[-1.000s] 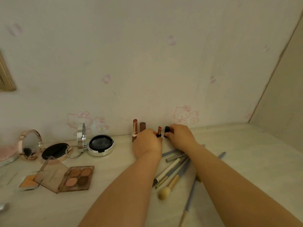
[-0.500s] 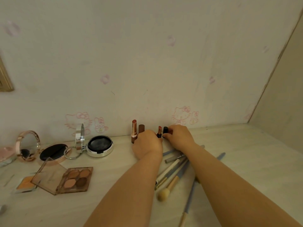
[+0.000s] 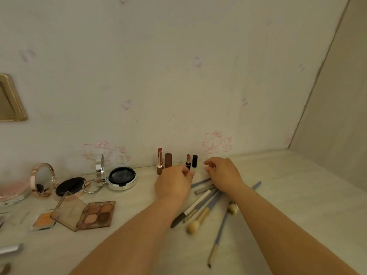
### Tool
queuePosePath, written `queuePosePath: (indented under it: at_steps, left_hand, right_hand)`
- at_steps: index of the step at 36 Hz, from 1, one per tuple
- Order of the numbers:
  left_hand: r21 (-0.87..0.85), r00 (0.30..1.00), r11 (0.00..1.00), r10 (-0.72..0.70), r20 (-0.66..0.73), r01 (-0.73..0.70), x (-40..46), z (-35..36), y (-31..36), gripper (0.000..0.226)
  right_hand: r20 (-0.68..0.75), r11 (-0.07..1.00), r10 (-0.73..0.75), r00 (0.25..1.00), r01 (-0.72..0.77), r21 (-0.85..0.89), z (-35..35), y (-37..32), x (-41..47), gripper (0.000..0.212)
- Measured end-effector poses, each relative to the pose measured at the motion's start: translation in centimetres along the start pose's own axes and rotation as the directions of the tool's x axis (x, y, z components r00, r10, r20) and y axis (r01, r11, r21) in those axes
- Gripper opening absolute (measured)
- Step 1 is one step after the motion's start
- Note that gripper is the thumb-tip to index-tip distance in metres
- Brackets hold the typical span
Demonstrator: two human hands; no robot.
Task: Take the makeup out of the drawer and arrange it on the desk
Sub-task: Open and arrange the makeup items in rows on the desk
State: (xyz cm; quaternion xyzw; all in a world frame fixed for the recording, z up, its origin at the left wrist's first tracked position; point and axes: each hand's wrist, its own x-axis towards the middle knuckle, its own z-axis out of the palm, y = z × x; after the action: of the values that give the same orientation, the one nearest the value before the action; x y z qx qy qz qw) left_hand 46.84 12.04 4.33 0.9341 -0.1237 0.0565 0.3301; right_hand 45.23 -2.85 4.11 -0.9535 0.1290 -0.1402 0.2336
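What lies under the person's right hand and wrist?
Under the right hand, several blue-grey makeup brush handles lie crossed on the pale desk. Their covered middle stretches cannot be seen.

Two hands are seen low over the bench (image 3: 278,195), both empty with fingers loosely curled: the left hand (image 3: 174,182) just in front of a small dark lipstick (image 3: 188,162), the right hand (image 3: 223,172) just beside its black cap (image 3: 194,161). Both stand upright against the wall. Further left, a taller rose-gold lipstick (image 3: 160,161) and its brown cap (image 3: 168,160) are stood side by side. A heap of makeup brushes (image 3: 206,207) is lying under the forearms. An open eyeshadow palette (image 3: 97,214) and two open compacts (image 3: 121,178) are placed to the left.
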Motion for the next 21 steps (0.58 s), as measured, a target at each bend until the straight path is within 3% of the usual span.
queuePosePath:
  at_steps: [5, 9, 21]
  left_hand:
    - [0.069, 0.990, 0.993, 0.090, 0.106, -0.097, -2.1, -0.3, -1.8, 0.030]
    - [0.074, 0.992, 0.993, 0.089, 0.088, -0.095, -3.0, -0.7, -2.2, 0.018]
    - [0.078, 0.996, 0.994, 0.075, 0.047, -0.079, -4.4, -1.0, -1.9, 0.019]
  right_hand:
    - [0.040, 0.992, -0.048, 0.998, 0.053, -0.115, -0.7, 0.8, -2.3, 0.025]
    - [0.022, 0.988, -0.064, 0.998, 0.067, -0.140, -1.0, 0.3, -3.4, 0.023]
    - [0.005, 0.973, -0.113, 0.994, 0.112, -0.202, -0.6, -1.5, -5.5, 0.022]
